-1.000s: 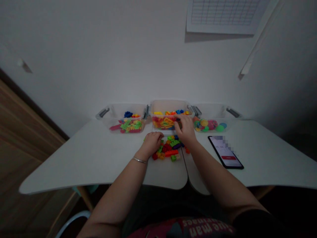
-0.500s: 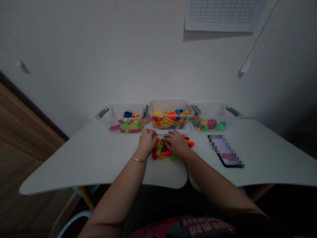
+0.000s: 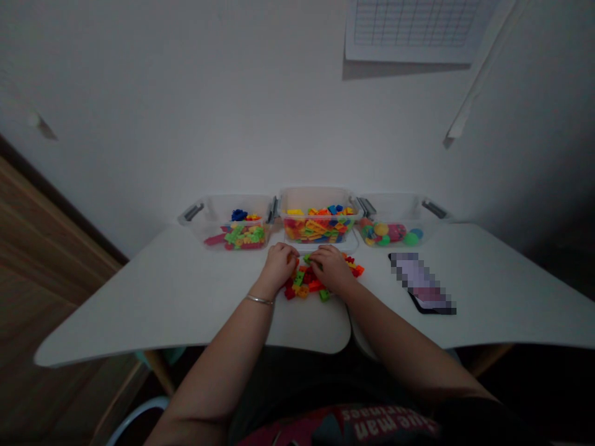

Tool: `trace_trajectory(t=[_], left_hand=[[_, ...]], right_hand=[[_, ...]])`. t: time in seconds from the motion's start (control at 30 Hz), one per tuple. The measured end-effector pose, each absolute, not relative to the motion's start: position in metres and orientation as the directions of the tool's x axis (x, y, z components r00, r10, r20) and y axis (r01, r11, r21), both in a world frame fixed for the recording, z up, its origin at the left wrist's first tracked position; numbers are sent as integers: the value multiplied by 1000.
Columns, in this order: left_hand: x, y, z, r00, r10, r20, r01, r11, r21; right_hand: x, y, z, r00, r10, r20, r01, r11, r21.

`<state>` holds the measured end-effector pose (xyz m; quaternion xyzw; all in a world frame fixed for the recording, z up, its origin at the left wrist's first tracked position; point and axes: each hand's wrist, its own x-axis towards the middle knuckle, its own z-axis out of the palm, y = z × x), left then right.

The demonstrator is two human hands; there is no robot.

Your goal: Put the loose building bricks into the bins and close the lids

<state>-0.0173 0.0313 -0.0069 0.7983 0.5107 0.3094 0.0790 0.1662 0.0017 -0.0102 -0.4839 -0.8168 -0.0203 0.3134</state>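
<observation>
A loose pile of small plastic building blocks, red, orange, yellow and green, lies on the white table. At the pile's left side is my left hand, wearing a bracelet. Its fingers are curled in around an orange building block, mostly hidden. My right hand arches over the right part of the pile, fingers bent and closed. A green building block shows by its fingertips, but whether they grip it is too dark to tell. More blocks lie beneath and to the right of that hand.
Three clear bins line the wall: the left bin with green and pink pieces, the middle bin full of blocks, the right bin with balls. A white lid lies before the middle one. A phone rests at right.
My left fingers have moved slightly right and closed in near the orange block. My right fingers have shifted slightly and curled, with the green piece now showing higher beside them.
</observation>
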Motion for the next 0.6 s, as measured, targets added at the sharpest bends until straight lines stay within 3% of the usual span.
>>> trace_trajectory(t=[0.23,0.47,0.6], left_hand=[[-19,32,-7,312,845,434,752,-499,431],[-22,34,-8,291,847,445,751,-491,442],[-24,35,-11,300,850,433,752,-490,441]], right_hand=[[170,0,-5,-168,774,611,783,482,-395],[179,3,16,132,657,742,643,513,-569],[195,13,35,162,568,807,633,567,-527]])
